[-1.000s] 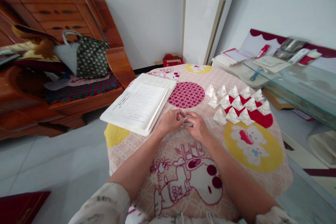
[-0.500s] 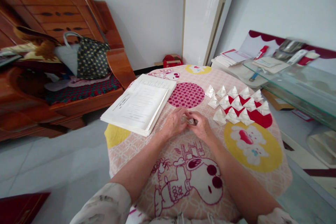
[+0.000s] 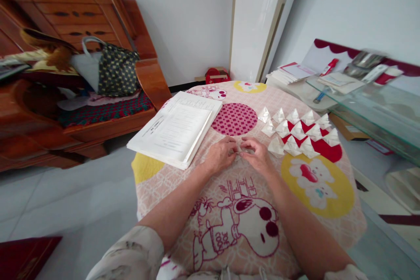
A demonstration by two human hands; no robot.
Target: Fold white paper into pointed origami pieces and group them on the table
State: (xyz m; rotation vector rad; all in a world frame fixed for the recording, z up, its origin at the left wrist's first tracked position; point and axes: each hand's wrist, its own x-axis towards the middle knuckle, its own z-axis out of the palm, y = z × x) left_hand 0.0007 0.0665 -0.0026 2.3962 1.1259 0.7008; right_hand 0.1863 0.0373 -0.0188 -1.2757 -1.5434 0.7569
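Observation:
At the middle of the table my left hand [image 3: 223, 154] and my right hand [image 3: 257, 156] face each other, fingertips bent inward. Between them is a small piece of folded paper [image 3: 239, 148], mostly hidden by the fingers; both hands pinch it. To the right of my right hand stand several folded paper pyramids [image 3: 298, 130] in rough rows. Left of my left hand lies a stack of printed paper sheets [image 3: 177, 129].
A patterned cloth [image 3: 210, 192] covers the round table. On the right is a glass shelf [image 3: 370, 105] with papers, a cup and metal bowls. A wooden bench [image 3: 78, 4] with a dark patterned bag [image 3: 118, 70] stands at the left.
The fingertips of my two hands have drawn slightly apart around the folded paper, and the right-hand fingers have straightened a little. The view has shifted slightly.

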